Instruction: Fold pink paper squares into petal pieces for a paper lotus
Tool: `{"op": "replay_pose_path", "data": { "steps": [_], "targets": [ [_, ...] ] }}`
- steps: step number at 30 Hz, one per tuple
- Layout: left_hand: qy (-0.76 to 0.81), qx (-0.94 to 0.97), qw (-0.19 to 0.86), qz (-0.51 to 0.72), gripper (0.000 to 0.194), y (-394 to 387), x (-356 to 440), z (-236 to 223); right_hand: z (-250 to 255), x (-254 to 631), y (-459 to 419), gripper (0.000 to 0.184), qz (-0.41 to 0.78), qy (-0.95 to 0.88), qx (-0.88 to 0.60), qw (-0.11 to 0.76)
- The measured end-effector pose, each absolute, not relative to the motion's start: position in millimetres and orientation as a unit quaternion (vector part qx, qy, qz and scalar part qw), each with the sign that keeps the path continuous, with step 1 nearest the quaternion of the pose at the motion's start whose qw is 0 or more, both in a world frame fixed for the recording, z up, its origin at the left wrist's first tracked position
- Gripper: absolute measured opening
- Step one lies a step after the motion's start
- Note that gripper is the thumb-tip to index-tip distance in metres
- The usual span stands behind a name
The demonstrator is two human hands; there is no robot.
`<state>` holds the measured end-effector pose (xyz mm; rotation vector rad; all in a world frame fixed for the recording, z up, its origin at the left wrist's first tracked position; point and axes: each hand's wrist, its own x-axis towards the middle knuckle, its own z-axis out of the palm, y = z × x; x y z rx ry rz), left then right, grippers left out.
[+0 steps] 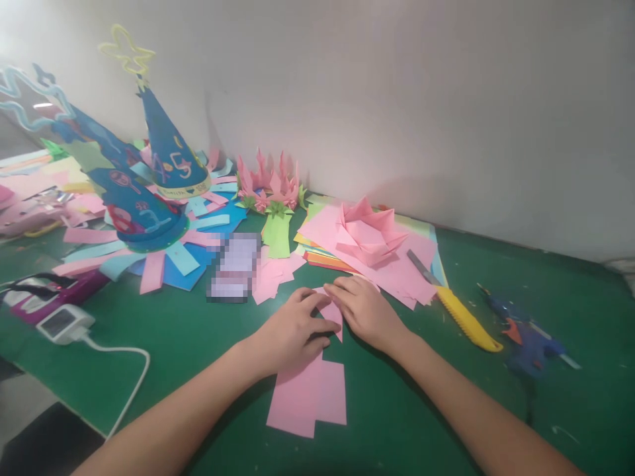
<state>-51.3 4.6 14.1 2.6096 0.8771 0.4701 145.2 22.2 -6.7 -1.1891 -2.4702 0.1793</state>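
Note:
Between my two hands a small folded piece of pink paper (333, 316) lies against the green table. My left hand (298, 328) has its thumb and fingers on the paper's left side. From the right, my right hand (368, 311) presses its bunched fingers on the upper edge of the same piece. Both hands cover part of it, so its full shape is hidden. Two flat pink paper rectangles (296, 402) overlap just below my left hand, nearer to me. Beyond my hands sits a folded pink paper flower (370, 231) on a stack of coloured sheets.
Right of the stack lie a yellow-handled knife (461, 317) and a blue glue gun (528, 340). Blue cone hats (171, 149) with paper strips stand at left, near a pink paper crown (270, 182) and a blurred phone (234, 268). A white cable (141, 354) runs from a charger.

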Motion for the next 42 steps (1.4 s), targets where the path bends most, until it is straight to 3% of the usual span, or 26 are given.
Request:
{"op": "replay_pose_path", "data": {
  "steps": [5, 13, 23, 27, 42],
  "targets": [
    [0.302, 0.923, 0.162, 0.172, 0.022, 5.4, -52.2, 11.4, -7.4, 149.6, 17.8, 0.020, 0.053, -0.854, -0.462, 0.235],
    [0.304, 0.924, 0.154, 0.175, 0.020, 9.8, -50.4, 4.5, -5.0, 142.4, 13.6, 0.012, 0.121, -0.816, -0.518, 0.227],
    [0.306, 0.921, 0.156, 0.182, 0.019, 11.3, -50.0, 4.7, -7.4, 134.9, 12.5, 0.011, 0.094, -0.809, -0.545, 0.199],
    [0.293, 0.920, 0.168, 0.201, 0.021, 11.3, -49.6, 3.2, -6.7, 135.3, 10.5, 0.002, 0.079, -0.803, -0.553, 0.210],
    [0.300, 0.919, 0.170, 0.190, 0.023, 7.6, -48.6, 1.2, -2.6, 136.5, 11.8, 0.006, 0.138, -0.778, -0.575, 0.212]
  ]
}}
